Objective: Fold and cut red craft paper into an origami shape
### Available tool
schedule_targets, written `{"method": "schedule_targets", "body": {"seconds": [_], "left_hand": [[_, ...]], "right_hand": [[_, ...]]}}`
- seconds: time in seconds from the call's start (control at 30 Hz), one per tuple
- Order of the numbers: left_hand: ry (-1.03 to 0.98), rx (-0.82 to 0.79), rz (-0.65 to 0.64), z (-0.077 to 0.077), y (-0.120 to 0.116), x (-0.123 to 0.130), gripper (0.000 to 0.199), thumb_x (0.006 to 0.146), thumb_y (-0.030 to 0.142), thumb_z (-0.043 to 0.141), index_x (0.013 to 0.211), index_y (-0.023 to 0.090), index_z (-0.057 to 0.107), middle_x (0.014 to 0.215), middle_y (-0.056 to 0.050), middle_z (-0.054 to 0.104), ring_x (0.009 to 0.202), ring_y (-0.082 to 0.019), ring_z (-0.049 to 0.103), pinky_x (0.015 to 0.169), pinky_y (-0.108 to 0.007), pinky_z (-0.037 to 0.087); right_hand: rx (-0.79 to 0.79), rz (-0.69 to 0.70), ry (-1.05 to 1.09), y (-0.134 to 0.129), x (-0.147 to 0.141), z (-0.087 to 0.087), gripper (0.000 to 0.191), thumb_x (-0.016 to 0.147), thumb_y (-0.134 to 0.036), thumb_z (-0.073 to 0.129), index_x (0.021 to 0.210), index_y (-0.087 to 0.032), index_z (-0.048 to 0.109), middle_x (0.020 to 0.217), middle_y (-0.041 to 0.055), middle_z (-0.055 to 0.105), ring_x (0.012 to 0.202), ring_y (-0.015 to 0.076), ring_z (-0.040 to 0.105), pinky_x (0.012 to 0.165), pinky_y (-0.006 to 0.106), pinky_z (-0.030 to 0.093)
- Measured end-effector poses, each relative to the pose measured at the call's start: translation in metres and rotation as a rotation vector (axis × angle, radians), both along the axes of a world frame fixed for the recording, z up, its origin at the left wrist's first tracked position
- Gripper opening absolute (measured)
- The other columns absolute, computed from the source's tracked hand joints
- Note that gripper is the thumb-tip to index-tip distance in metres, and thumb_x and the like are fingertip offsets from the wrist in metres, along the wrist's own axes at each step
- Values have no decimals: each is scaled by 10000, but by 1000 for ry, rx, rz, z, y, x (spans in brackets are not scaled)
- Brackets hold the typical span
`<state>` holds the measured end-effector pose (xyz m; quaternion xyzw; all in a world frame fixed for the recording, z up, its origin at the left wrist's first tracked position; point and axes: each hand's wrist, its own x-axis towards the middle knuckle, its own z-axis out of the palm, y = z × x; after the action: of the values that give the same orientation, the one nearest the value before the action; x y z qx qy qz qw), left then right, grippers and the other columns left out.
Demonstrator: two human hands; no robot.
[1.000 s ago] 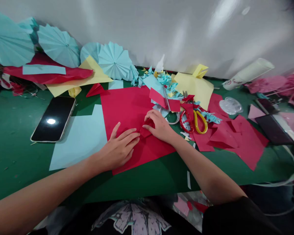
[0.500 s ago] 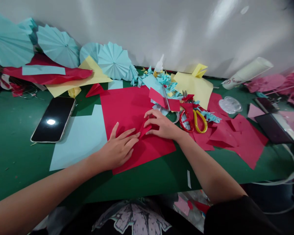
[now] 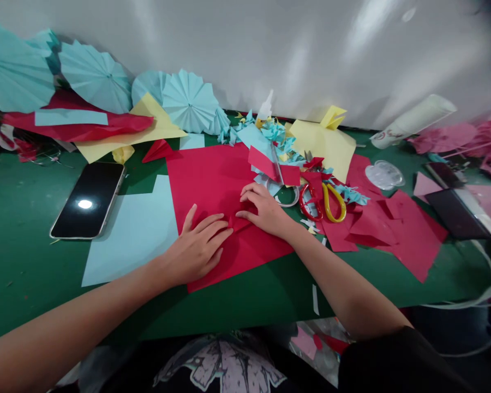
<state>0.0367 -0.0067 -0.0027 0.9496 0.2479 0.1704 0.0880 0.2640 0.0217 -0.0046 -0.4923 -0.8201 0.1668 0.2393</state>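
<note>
A large red sheet (image 3: 204, 172) lies on the green table, overlapping a light blue sheet (image 3: 135, 234) at its left. My left hand (image 3: 198, 245) rests on the red sheet with its fingers spread, fingertips at a small folded red piece (image 3: 238, 222). On the other side of that piece is my right hand (image 3: 265, 210), fingers curved and thumb apart from them, its thumb tip close to the piece. The small piece blends with the sheet, so its exact shape is hard to tell.
A phone (image 3: 88, 202) lies left. Red-handled scissors (image 3: 311, 203), yellow-handled scissors (image 3: 334, 203) and a tape roll (image 3: 287, 196) lie right of centre among paper scraps. Pleated blue rosettes (image 3: 190, 103) stand at the back left. Red paper pieces (image 3: 413, 234) spread rightward.
My right hand has shifted slightly left and down, its thumb and fingers wider apart. The small red piece between my hands now lies lower. My left hand has barely moved.
</note>
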Motion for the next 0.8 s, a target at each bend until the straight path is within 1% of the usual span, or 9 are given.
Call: {"method": "schedule_targets", "body": {"seconds": [0.1,0.2,0.27,0.3,0.4,0.5,0.63,0.73,0.8], "left_hand": [[6,3,21,1,0,0,338,887,207,400,1174,146,567,1229,-122,565,1241,-265,428,1096,-586,21],[-17,-5,-6,-2,1,0,323,895,209,401,1166,159,570,1280,-76,549,1284,-243,381,1102,-557,-63],[-26,-17,-22,-4,1,0,324,903,218,397,1179,160,557,1280,-54,556,1283,-228,388,1095,-544,-115],[-25,-22,-26,-5,1,0,325,906,221,395,1182,157,553,1273,-52,563,1279,-226,395,1090,-541,-130],[-18,-27,-22,-5,1,0,314,908,224,392,1153,148,573,1243,-60,587,1268,-230,413,1087,-542,-135],[-19,-14,-23,-4,1,0,298,908,224,393,1115,150,594,1223,-65,601,1254,-231,432,1088,-544,-133],[-12,62,-57,-2,1,-1,289,914,184,381,1087,147,609,1206,-80,611,1231,-226,460,1081,-570,-127],[-10,136,-97,1,1,-3,290,913,149,376,1045,140,634,1134,-79,653,1207,-223,487,1105,-577,-43],[-24,164,-109,3,1,-4,289,911,145,382,1020,147,650,1091,-69,673,1178,-222,515,1116,-575,14]], "right_hand": [[-1,-26,26,-1,-1,1,267,813,-430,571,917,-195,500,1001,95,521,971,227,494,856,401,424],[36,-10,28,-2,-2,2,231,812,-355,592,956,-186,529,1017,102,509,986,223,489,863,394,432],[75,34,2,-3,-2,4,128,836,-259,563,935,-183,588,1025,99,507,981,209,486,883,393,425],[94,67,-6,-4,-2,4,113,848,-217,537,918,-190,621,1038,94,509,988,203,481,890,392,423],[119,180,-26,-5,-2,7,217,867,-171,491,883,-249,694,1121,67,520,1050,204,452,900,414,420],[92,231,-94,-6,0,9,190,856,-244,537,907,-280,716,1208,58,514,1102,225,424,929,461,392],[47,192,-183,-4,6,12,230,825,-386,570,995,-303,700,1263,64,491,1146,250,393,959,487,358],[23,173,-204,-2,11,11,315,799,-461,572,1048,-300,678,1272,70,478,1162,257,386,977,495,348],[5,178,-210,0,14,11,343,794,-475,570,1070,-296,666,1280,74,467,1169,257,390,982,500,347]]}}
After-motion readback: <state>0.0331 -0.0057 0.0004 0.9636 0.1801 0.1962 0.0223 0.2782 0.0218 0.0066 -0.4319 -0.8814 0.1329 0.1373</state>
